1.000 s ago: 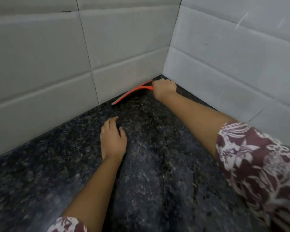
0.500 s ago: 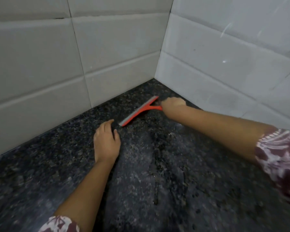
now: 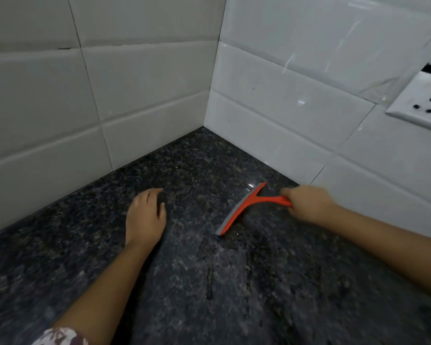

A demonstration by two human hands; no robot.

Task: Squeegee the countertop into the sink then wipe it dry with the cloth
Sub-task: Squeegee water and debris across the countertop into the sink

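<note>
An orange squeegee (image 3: 244,207) with a grey rubber blade lies with its blade down on the dark speckled granite countertop (image 3: 184,282), right of centre. My right hand (image 3: 306,204) grips its handle from the right. My left hand (image 3: 146,215) rests palm down on the counter, to the left of the blade, fingers relaxed. Thin streaks of water run toward me from the blade's near end. No sink or cloth is in view.
White tiled walls (image 3: 284,108) meet in a corner behind the counter. A white wall socket (image 3: 423,103) sits on the right wall, above my right arm.
My right hand has pulled the squeegee out of the wall corner, toward me and to the right, leaving water streaks. My left hand has stayed resting on the counter.
</note>
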